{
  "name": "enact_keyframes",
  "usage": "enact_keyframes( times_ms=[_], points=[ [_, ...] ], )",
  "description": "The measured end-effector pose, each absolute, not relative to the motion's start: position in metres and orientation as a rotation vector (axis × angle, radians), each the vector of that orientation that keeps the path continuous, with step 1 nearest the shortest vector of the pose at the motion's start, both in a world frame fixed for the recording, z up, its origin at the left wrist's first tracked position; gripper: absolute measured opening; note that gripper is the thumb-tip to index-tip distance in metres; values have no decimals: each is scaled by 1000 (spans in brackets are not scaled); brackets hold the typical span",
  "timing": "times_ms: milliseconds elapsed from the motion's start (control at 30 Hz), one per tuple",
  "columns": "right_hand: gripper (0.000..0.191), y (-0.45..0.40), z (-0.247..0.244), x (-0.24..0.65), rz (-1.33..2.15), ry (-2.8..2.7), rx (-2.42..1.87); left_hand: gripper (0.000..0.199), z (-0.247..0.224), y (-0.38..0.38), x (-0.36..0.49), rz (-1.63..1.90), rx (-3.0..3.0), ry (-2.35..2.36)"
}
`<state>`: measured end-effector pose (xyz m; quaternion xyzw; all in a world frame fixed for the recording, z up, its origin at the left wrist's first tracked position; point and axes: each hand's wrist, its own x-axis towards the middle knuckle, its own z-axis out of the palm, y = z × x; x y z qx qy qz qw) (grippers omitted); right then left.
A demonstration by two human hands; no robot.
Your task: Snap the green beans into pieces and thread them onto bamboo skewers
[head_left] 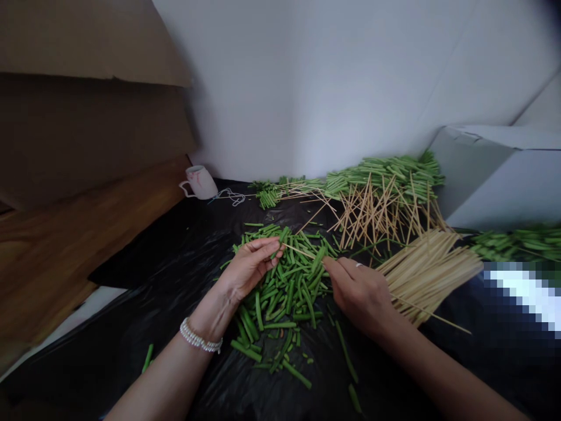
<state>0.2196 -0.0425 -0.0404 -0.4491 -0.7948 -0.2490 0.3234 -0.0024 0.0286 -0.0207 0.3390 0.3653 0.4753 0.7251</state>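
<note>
My left hand [258, 257], with a beaded bracelet on its wrist, pinches a short cut green stalk piece [284, 235] between thumb and fingers. A thin wooden skewer [300, 251] runs from that piece to my right hand [362, 289]. The fingers of my right hand are closed around the skewer, with green stalk [319, 258] at the fingertips. Whether the stick emerging behind this hand is the same skewer, I cannot tell. Below both hands spreads a loose pile of cut green stalks [284, 286], resembling green beans.
Bare skewers [433, 272] lie bundled at the right. Behind them, many skewers [377, 210] carry rows of green stalks [385, 172] against the wall. A mug [201, 182] and tangled string [234, 197] are back left. Black plastic sheeting [184, 240] lies underneath; a white box [495, 175] stands right.
</note>
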Motion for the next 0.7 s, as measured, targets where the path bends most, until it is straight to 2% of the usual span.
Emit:
enact_keyframes(
  times_ms=[533,700],
  points=[
    [23,-44,-43,217,-616,-2084,-1156,28,-20,19,7,966,744,794],
    [22,-47,-40,213,-589,-2095,-1117,23,-22,9,15,863,793,792]
  ],
)
